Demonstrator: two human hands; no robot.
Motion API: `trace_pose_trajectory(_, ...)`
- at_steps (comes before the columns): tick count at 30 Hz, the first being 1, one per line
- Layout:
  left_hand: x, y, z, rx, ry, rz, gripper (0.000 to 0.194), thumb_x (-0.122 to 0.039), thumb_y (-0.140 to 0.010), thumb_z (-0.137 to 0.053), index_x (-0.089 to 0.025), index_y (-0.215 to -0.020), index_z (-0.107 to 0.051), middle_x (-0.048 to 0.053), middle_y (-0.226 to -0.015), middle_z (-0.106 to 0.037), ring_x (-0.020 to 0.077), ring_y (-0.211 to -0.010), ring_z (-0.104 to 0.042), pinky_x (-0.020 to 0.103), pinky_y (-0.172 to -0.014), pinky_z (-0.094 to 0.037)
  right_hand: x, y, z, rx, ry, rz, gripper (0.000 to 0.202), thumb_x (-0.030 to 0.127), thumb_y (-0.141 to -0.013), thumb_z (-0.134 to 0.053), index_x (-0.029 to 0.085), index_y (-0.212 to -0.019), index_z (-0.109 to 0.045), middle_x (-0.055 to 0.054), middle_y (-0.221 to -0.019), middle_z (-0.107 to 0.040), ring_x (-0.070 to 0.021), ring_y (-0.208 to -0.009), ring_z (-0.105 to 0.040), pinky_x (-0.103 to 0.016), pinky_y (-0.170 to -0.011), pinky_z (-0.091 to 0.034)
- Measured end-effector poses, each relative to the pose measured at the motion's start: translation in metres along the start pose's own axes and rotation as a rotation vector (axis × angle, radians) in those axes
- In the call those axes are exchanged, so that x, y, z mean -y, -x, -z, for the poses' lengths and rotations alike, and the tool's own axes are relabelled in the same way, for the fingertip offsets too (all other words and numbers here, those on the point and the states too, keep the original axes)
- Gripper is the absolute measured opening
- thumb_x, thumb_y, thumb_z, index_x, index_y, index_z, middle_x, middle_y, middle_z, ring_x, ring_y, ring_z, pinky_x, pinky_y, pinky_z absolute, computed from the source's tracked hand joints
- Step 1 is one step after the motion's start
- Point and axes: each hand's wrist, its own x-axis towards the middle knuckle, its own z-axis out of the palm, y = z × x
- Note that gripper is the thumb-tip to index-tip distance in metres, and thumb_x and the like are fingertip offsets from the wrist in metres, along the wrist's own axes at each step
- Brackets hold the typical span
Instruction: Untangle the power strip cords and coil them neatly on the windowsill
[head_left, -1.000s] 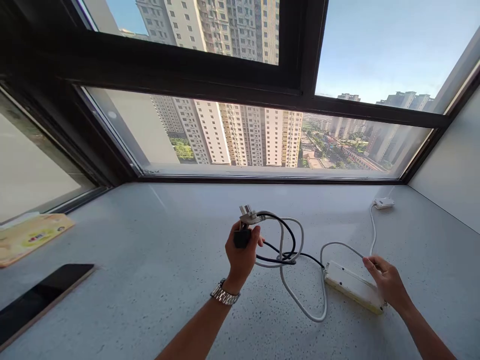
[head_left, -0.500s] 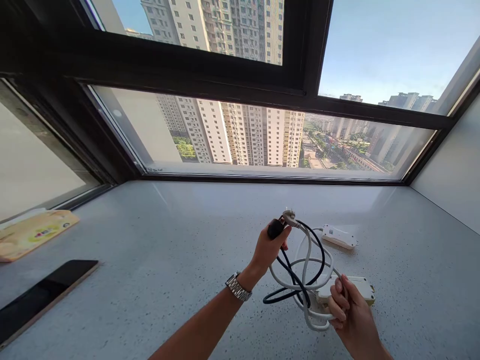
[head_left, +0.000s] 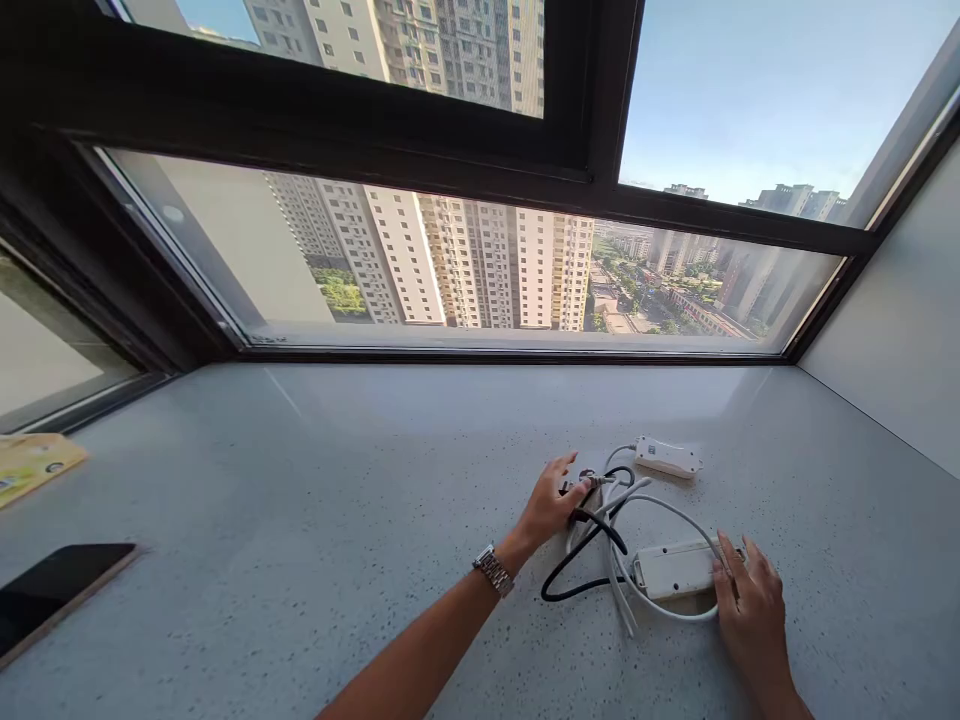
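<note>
My left hand (head_left: 553, 502) is at the plug end of a tangle of cords, its index finger and thumb apart around a light plug (head_left: 589, 480) and something dark. A black cord (head_left: 561, 592) loops below it, crossing a white cord (head_left: 670, 508). My right hand (head_left: 754, 605) lies with fingers spread over the right end of a white power strip (head_left: 675, 570), touching the white cord there. A second, smaller white power strip (head_left: 666, 457) lies behind, its thin cord running left into the tangle. My left palm is hidden from view.
The cords lie on a speckled pale sill (head_left: 337, 520) below a dark window frame (head_left: 450, 357). At the left are a phone (head_left: 52, 590) and a yellow packet (head_left: 37, 465). A white wall (head_left: 900, 300) bounds the right side.
My left hand has lowered the plugs and cords onto the sill, and its fingers have loosened. My right hand has let go of the white cord loop and moved right onto the power strip.
</note>
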Motion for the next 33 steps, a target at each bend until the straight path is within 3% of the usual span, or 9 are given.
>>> trace_pose_trajectory(3,-0.020,0.017,0.015,0.174,0.065,-0.131,0.056,-0.052,-0.086,-0.050,-0.026,-0.136,-0.048,0.010,-0.144,-0.043,0.0302,-0.134,-0.036,0.046,-0.111,-0.027,0.002,0.000,-0.008,0.050,-0.029,-0.061,0.066,0.061,-0.091,-0.021,0.022,-0.129,-0.059,-0.016,-0.139,-0.047,-0.0410,-0.125,-0.043,-0.057,-0.092,-0.043)
trace_pose_trajectory(6,-0.042,0.040,0.017,0.413,-0.050,-0.249,0.072,-0.055,-0.078,-0.062,-0.031,-0.142,-0.040,0.008,-0.152,-0.032,0.0346,-0.139,-0.026,0.051,-0.113,-0.023,0.014,0.002,-0.018,0.048,-0.046,-0.033,0.067,0.060,-0.092,-0.021,0.018,-0.129,-0.058,-0.018,-0.138,-0.048,-0.0396,-0.127,-0.042,-0.056,-0.095,-0.040)
trace_pose_trajectory(10,-0.054,0.058,-0.007,0.485,-0.383,-0.384,0.103,-0.064,-0.060,-0.075,-0.029,-0.147,-0.031,0.013,-0.155,-0.021,0.0443,-0.140,-0.015,0.063,-0.111,-0.013,0.041,-0.005,-0.031,0.048,-0.141,0.056,0.064,0.060,-0.092,-0.025,0.017,-0.125,-0.060,-0.018,-0.135,-0.052,-0.0360,-0.130,-0.040,-0.055,-0.102,-0.034)
trace_pose_trajectory(14,-0.042,0.059,-0.043,0.559,-0.644,-0.486,0.113,-0.065,-0.056,-0.075,-0.029,-0.149,-0.022,0.014,-0.156,-0.018,0.0468,-0.139,-0.015,0.069,-0.107,-0.012,0.064,-0.028,-0.040,0.097,-0.421,0.053,0.067,0.063,-0.090,-0.026,0.015,-0.117,-0.063,-0.018,-0.130,-0.057,-0.0333,-0.125,-0.047,-0.052,-0.103,-0.035)
trace_pose_trajectory(18,-0.028,0.053,-0.065,0.546,-0.865,-0.587,0.113,-0.058,-0.066,-0.070,-0.024,-0.151,-0.003,0.014,-0.157,-0.013,0.0403,-0.141,-0.011,0.068,-0.108,-0.015,0.071,-0.053,-0.046,0.142,-0.778,-0.145,0.065,0.068,-0.084,-0.036,0.018,-0.117,-0.062,-0.015,-0.118,-0.066,-0.0309,-0.112,-0.060,-0.045,-0.093,-0.048)
trace_pose_trajectory(22,-0.031,0.044,-0.066,0.594,-1.033,-0.674,0.079,-0.045,-0.076,-0.064,-0.027,-0.143,-0.027,0.013,-0.153,-0.023,0.0392,-0.138,-0.020,0.067,-0.101,-0.030,0.063,-0.067,-0.050,0.121,-1.121,-0.336,0.060,0.066,-0.080,-0.046,0.016,-0.110,-0.061,-0.013,-0.106,-0.070,-0.0287,-0.094,-0.068,-0.042,-0.081,-0.055)
trace_pose_trajectory(26,-0.032,0.028,-0.062,0.534,-1.092,-0.646,0.046,-0.030,-0.083,-0.052,-0.026,-0.129,-0.043,0.011,-0.149,-0.030,0.0382,-0.134,-0.027,0.066,-0.091,-0.040,0.053,-0.070,-0.052,0.045,-1.094,-0.266,0.054,0.066,-0.078,-0.051,0.018,-0.098,-0.066,-0.013,-0.108,-0.069,-0.0281,-0.101,-0.065,-0.040,-0.087,-0.052)
trace_pose_trajectory(30,-0.023,0.002,-0.048,0.458,-1.120,-0.551,0.049,-0.025,-0.082,-0.051,-0.026,-0.130,-0.043,0.012,-0.147,-0.032,0.0367,-0.132,-0.030,0.062,-0.090,-0.043,0.047,-0.067,-0.052,0.015,-0.955,-0.220,0.057,0.067,-0.080,-0.047,0.017,-0.096,-0.069,-0.013,-0.109,-0.068,-0.0275,-0.103,-0.063,-0.040,-0.090,-0.051)
trace_pose_trajectory(33,-0.014,-0.020,-0.024,0.393,-1.164,-0.457,0.053,-0.021,-0.079,-0.055,-0.027,-0.130,-0.043,0.011,-0.147,-0.033,0.0355,-0.133,-0.029,0.059,-0.092,-0.043,0.045,-0.066,-0.052,0.009,-0.944,-0.239,0.059,0.070,-0.078,-0.048,0.016,-0.090,-0.070,-0.013,-0.103,-0.070,-0.0270,-0.097,-0.065,-0.041,-0.089,-0.051)
